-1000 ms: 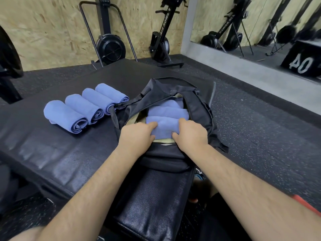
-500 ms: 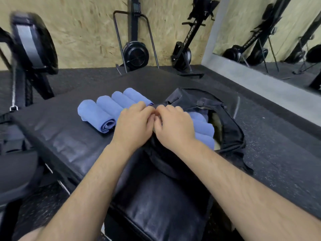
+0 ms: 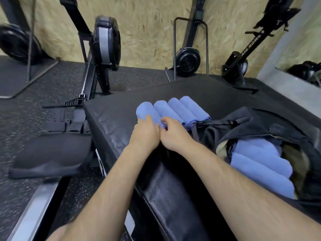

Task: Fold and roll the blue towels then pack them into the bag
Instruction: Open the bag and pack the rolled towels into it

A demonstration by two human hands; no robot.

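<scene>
white lettering reading "airrower" runs up the slanted black beam of the exercise machine (image 3: 250, 47) at the far right wall; no other writing can be read.

both hands meet side by side at the near ends of the four rolled blue towels (image 3: 173, 109) lined up on the black padded platform (image 3: 112, 122). the left hand (image 3: 145, 133) lies on the leftmost roll (image 3: 145, 110), fingers curled down and close together over its end. the right hand (image 3: 173, 133) is just beside it, knuckles touching the left hand, thumb and fingers bent in against the end of the second roll (image 3: 162, 109); whether it is pinching the cloth or only pressing on it cannot be told, as the fingertips are hidden.

the black bag (image 3: 257, 122) lies open on the platform to the right of the row, one strap (image 3: 217, 122) stretched toward the nearest roll. inside it, packed blue towels (image 3: 260, 164) lie side by side, at least three rolls showing, with a tan lining (image 3: 295, 160) visible beside them.
</scene>
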